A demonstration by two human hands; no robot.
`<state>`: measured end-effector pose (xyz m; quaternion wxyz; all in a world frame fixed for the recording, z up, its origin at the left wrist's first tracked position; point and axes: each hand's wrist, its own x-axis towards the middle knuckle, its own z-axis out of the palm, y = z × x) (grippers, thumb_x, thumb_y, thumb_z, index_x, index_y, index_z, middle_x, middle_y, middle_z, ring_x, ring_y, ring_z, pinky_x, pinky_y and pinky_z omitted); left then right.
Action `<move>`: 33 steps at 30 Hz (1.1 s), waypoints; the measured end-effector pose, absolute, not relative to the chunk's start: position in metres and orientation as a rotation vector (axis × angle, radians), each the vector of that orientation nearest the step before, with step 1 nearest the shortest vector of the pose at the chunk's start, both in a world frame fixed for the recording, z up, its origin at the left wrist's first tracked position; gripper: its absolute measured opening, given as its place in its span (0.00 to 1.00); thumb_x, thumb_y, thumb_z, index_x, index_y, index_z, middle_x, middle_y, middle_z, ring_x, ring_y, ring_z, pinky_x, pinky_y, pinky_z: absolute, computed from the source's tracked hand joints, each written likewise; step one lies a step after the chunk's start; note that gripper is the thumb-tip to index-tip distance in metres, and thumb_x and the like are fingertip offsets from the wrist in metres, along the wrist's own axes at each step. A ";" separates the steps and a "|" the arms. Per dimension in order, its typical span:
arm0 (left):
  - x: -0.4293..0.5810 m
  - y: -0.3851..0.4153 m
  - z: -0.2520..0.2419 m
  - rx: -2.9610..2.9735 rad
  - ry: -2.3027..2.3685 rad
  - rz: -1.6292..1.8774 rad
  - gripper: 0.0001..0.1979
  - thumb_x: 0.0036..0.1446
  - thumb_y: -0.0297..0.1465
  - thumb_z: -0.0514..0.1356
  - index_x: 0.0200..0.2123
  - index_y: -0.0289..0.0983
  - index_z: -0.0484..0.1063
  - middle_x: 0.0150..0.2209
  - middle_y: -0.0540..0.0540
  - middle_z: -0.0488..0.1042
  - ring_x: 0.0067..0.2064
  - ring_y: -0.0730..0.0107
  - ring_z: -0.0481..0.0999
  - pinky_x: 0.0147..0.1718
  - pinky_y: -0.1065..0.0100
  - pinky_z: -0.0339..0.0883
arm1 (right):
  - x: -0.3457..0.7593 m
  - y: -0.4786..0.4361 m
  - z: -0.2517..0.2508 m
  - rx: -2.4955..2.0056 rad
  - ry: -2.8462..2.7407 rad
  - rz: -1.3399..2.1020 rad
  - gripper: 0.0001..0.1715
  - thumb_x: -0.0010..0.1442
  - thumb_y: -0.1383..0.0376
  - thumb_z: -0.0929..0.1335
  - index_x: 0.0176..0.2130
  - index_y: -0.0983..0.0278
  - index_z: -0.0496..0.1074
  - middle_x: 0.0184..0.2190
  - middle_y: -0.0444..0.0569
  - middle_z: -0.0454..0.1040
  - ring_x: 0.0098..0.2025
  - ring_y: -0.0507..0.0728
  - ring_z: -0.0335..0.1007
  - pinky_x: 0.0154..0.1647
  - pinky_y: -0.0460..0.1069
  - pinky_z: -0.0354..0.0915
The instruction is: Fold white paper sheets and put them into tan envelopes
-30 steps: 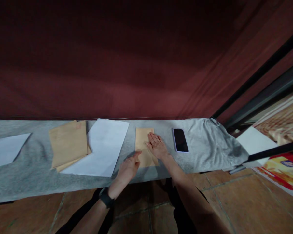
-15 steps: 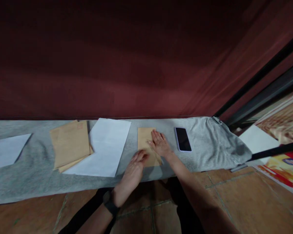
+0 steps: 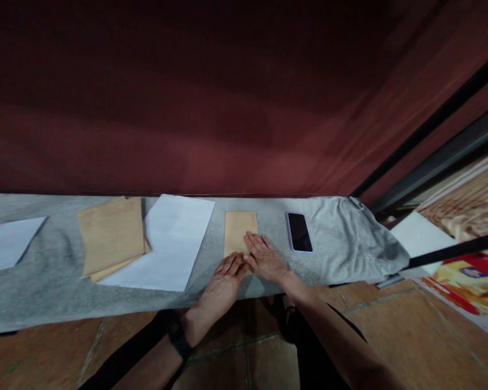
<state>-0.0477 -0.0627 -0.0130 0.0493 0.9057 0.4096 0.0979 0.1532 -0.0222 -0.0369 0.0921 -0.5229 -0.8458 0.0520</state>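
A small brown paper envelope (image 3: 238, 230) lies flat on the grey cloth, with faint red print near its top right corner. My left hand (image 3: 223, 281) rests on its lower left part, fingers stretched out. Across the lower right part lies my right hand (image 3: 266, 260), flat with the fingers extended. The fingertips of both hands come close together over the envelope and cover its lower end. Just right of my right hand is a smartphone (image 3: 299, 232) with a dark screen and a pale purple edge.
The grey cloth (image 3: 61, 292) covers a long narrow surface against a dark red curtain (image 3: 228, 135). Left of me lie white sheets (image 3: 183, 238), several brown envelopes (image 3: 114, 233) and another white sheet (image 3: 8, 241). Dark metal bars (image 3: 455, 252) and a printed box (image 3: 472, 287) are at the right.
My right hand has slid down the envelope toward me, uncovering the red print at its top right corner. My left hand stays near the lower left edge.
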 end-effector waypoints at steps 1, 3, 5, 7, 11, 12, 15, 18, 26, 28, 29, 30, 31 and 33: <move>-0.048 -0.061 -0.012 2.745 1.244 0.318 0.25 0.62 0.20 0.51 0.61 0.38 0.69 0.64 0.39 0.70 0.67 0.58 0.68 0.66 0.54 0.61 | 0.153 -0.025 -0.036 -1.537 -2.526 0.171 0.35 0.76 0.55 0.54 0.74 0.68 0.48 0.74 0.56 0.48 0.76 0.59 0.44 0.75 0.61 0.45; -0.049 -0.058 -0.009 2.682 1.240 0.381 0.21 0.63 0.21 0.52 0.56 0.38 0.73 0.61 0.40 0.74 0.64 0.59 0.71 0.64 0.56 0.64 | 0.154 -0.032 -0.034 -1.501 -2.557 0.201 0.35 0.76 0.55 0.54 0.74 0.66 0.47 0.75 0.55 0.47 0.76 0.59 0.44 0.75 0.61 0.45; -0.049 -0.052 -0.007 2.584 1.268 0.445 0.17 0.64 0.22 0.51 0.50 0.38 0.76 0.55 0.41 0.78 0.59 0.61 0.76 0.59 0.59 0.68 | 0.155 -0.039 -0.033 -1.469 -2.585 0.219 0.35 0.76 0.54 0.54 0.74 0.65 0.47 0.75 0.55 0.47 0.76 0.58 0.44 0.75 0.62 0.45; -0.048 -0.046 -0.007 2.499 1.318 0.481 0.15 0.66 0.24 0.51 0.44 0.37 0.77 0.48 0.41 0.81 0.52 0.62 0.79 0.54 0.60 0.71 | 0.156 -0.047 -0.032 -1.427 -2.611 0.222 0.35 0.76 0.54 0.55 0.74 0.65 0.46 0.75 0.56 0.47 0.76 0.59 0.44 0.75 0.63 0.45; -0.040 -0.029 -0.015 2.479 1.366 0.542 0.16 0.68 0.27 0.49 0.50 0.35 0.75 0.51 0.39 0.79 0.54 0.60 0.77 0.56 0.59 0.70 | 0.157 -0.062 -0.030 -1.326 -2.641 0.238 0.36 0.75 0.54 0.59 0.73 0.66 0.50 0.74 0.57 0.52 0.76 0.60 0.45 0.75 0.62 0.46; -0.037 -0.024 -0.019 2.506 1.357 0.556 0.17 0.69 0.27 0.48 0.53 0.34 0.73 0.54 0.38 0.78 0.57 0.60 0.76 0.58 0.58 0.69 | 0.157 -0.065 -0.029 -1.324 -2.643 0.265 0.36 0.75 0.53 0.59 0.72 0.67 0.53 0.73 0.58 0.54 0.75 0.61 0.46 0.76 0.61 0.46; -0.028 -0.006 -0.029 2.632 1.281 0.539 0.22 0.70 0.30 0.47 0.64 0.32 0.66 0.65 0.37 0.69 0.67 0.61 0.67 0.66 0.57 0.60 | 0.157 -0.075 -0.025 -1.357 -2.655 0.414 0.36 0.74 0.50 0.60 0.71 0.68 0.58 0.71 0.59 0.58 0.76 0.61 0.45 0.77 0.61 0.43; -0.018 0.013 -0.035 2.690 1.282 0.452 0.24 0.71 0.32 0.46 0.67 0.35 0.63 0.70 0.40 0.63 0.71 0.62 0.61 0.69 0.55 0.54 | 0.160 -0.081 -0.018 -1.314 -2.698 0.614 0.42 0.72 0.47 0.61 0.73 0.68 0.52 0.74 0.59 0.51 0.77 0.60 0.40 0.77 0.59 0.39; 0.016 0.044 -0.035 2.603 1.539 0.422 0.26 0.71 0.35 0.45 0.69 0.38 0.60 0.71 0.47 0.62 0.73 0.59 0.55 0.72 0.48 0.45 | 0.174 -0.074 0.001 -1.069 -2.649 0.900 0.39 0.68 0.53 0.68 0.70 0.62 0.59 0.72 0.53 0.57 0.74 0.58 0.50 0.75 0.55 0.45; 0.020 0.047 -0.036 2.593 1.571 0.450 0.27 0.71 0.34 0.45 0.70 0.38 0.60 0.71 0.46 0.61 0.73 0.58 0.55 0.72 0.47 0.45 | 0.173 -0.071 0.005 -1.071 -2.567 0.882 0.29 0.69 0.58 0.68 0.66 0.60 0.66 0.69 0.50 0.65 0.72 0.56 0.56 0.73 0.53 0.50; 0.021 0.047 -0.037 2.600 1.564 0.461 0.27 0.70 0.34 0.45 0.69 0.38 0.60 0.71 0.45 0.61 0.73 0.57 0.55 0.72 0.46 0.45 | 0.172 -0.070 0.007 -1.082 -2.526 0.880 0.24 0.69 0.61 0.68 0.63 0.59 0.70 0.66 0.48 0.69 0.70 0.55 0.59 0.72 0.52 0.53; 0.020 0.047 -0.038 2.612 1.542 0.468 0.27 0.70 0.34 0.46 0.69 0.38 0.60 0.71 0.45 0.61 0.73 0.57 0.54 0.72 0.46 0.45 | 0.171 -0.068 0.008 -1.098 -2.484 0.890 0.19 0.70 0.63 0.66 0.59 0.58 0.73 0.63 0.47 0.73 0.67 0.54 0.64 0.70 0.51 0.57; 0.020 0.045 -0.040 2.625 1.515 0.473 0.27 0.70 0.34 0.46 0.69 0.37 0.60 0.71 0.44 0.61 0.73 0.57 0.54 0.72 0.46 0.45 | 0.170 -0.066 0.009 -1.131 -2.437 0.901 0.16 0.71 0.65 0.65 0.55 0.58 0.75 0.59 0.45 0.76 0.64 0.54 0.68 0.67 0.50 0.61; 0.016 0.039 -0.045 2.652 1.455 0.484 0.27 0.70 0.34 0.46 0.70 0.38 0.59 0.71 0.44 0.62 0.74 0.57 0.53 0.72 0.46 0.45 | 0.171 -0.060 0.007 -1.275 -2.329 0.879 0.15 0.72 0.68 0.62 0.49 0.58 0.78 0.50 0.45 0.81 0.55 0.53 0.75 0.59 0.47 0.67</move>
